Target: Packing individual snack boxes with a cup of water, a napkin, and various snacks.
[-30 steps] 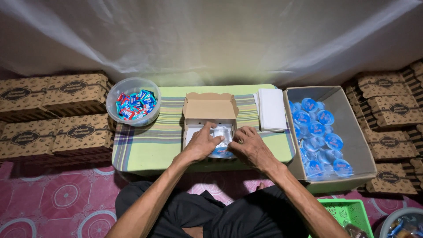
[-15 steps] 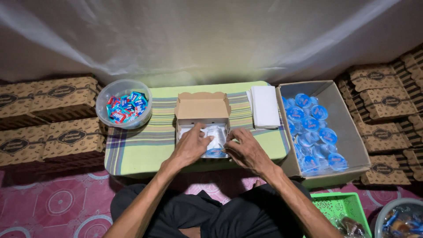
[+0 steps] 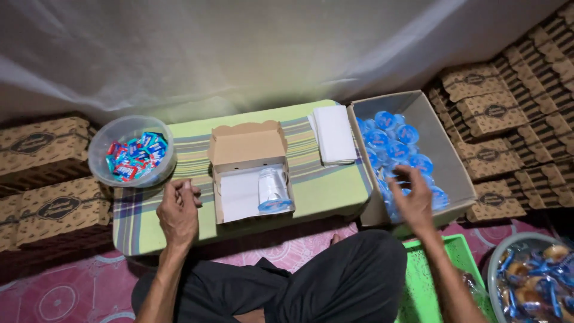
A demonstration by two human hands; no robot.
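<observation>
Water cup [image 3: 274, 191] lay on its side in the open snack box [image 3: 248, 173], long axis near-to-far, blue lid nearest. Left hand [image 3: 178, 210], fingers loosely curled, empty, sat left of it. Right hand [image 3: 412, 200], fingers spread, hovered over the carton of cups [image 3: 445, 155], well apart.

A single head-mounted camera supplies the only view. It looks steeply downward and forward from above the seated person's lap, at close range. The low green striped cloth-covered desk [image 3: 323, 191] fills the centre of the frame. The white draped fabric backdrop [image 3: 269, 48] closes the top edge. The person's dark-trousered crossed legs [image 3: 335, 281] occupy the bottom edge. Stacked brown printed cardboard boxes [image 3: 48, 179] border the left and right edges. No second view overlaps this one.
</observation>
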